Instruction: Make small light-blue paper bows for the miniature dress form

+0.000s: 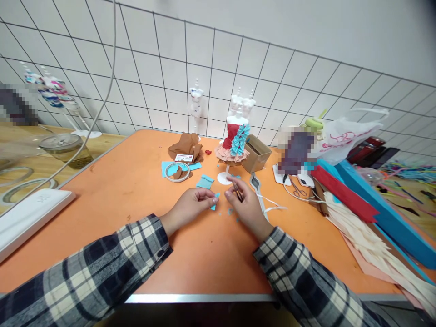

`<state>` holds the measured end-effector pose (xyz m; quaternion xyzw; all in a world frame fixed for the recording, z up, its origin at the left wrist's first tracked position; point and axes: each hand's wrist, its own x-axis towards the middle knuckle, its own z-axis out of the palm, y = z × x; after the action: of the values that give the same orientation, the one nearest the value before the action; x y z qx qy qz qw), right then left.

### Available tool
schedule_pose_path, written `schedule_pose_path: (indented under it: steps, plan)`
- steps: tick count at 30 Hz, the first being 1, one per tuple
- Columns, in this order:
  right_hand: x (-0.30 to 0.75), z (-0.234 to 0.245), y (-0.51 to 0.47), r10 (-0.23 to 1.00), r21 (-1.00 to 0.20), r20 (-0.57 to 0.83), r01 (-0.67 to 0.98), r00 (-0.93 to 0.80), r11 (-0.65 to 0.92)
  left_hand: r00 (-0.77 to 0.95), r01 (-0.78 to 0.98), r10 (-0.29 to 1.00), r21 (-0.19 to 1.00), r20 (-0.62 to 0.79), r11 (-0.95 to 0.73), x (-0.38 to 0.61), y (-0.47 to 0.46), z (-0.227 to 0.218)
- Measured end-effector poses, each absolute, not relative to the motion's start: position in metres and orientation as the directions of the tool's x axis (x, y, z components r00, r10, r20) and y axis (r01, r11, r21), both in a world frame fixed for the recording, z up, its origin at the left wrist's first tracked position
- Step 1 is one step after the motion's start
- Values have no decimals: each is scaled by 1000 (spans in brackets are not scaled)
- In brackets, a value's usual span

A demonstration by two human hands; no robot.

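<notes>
My left hand (192, 206) pinches a small piece of light-blue paper (213, 207) between thumb and fingers, low above the table. Close by on the right, my right hand (247, 204) is closed around a slim dark tool (237, 191), mostly hidden by the fingers, so its kind cannot be made out. Just beyond both hands stands a miniature dress form (233, 136) on a round white base, wearing a red bodice, blue ruffles and a peach skirt. A folded blue paper square (205, 181) lies beyond my left hand. Tiny blue scraps are scattered beneath the hands.
Brown crepe paper (185, 144) and a roll of tape (177, 172) lie at the back left. Behind the dress form is a cardboard box (259, 156). Scissors (299, 187), cables and long paper strips (361, 227) occupy the right. A white power bank (36, 218) sits left.
</notes>
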<state>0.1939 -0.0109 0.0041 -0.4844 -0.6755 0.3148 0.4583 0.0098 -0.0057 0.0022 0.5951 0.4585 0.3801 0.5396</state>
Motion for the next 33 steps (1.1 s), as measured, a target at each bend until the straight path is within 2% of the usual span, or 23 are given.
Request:
schedule_pose_path:
  steps: [3,6,10,14,17,20,22,26,33]
  plan:
    - [190,1,-12,940,-860,272,386,-208,334,344,217,939,972,14,-94,11,-7,-1]
    - [188,-1,-12,948,-867,214,402,-235,295,372,274,928,954,11,-121,11,-8,-3]
    - [190,-4,-8,959,-920,150,322,-242,225,381,312,925,940,9,-138,10,-7,-4]
    - [191,-6,-5,962,-931,167,287,-215,226,400,262,915,950,51,-168,10,-5,-4]
    - [193,-6,-5,962,-919,206,303,-177,253,418,224,908,965,33,-138,9,-4,-4]
    - [195,-6,-6,967,-923,195,302,-166,238,334,249,942,962,22,-111,8,-3,-3]
    - [196,-7,-8,967,-928,167,300,-194,220,270,231,962,968,39,-104,7,-3,-1]
    - [193,-9,-12,946,-873,141,413,-291,257,208,142,976,985,62,-92,6,-3,4]
    - [189,-3,-16,942,-878,116,411,-315,245,220,82,974,995,45,-64,8,-4,5]
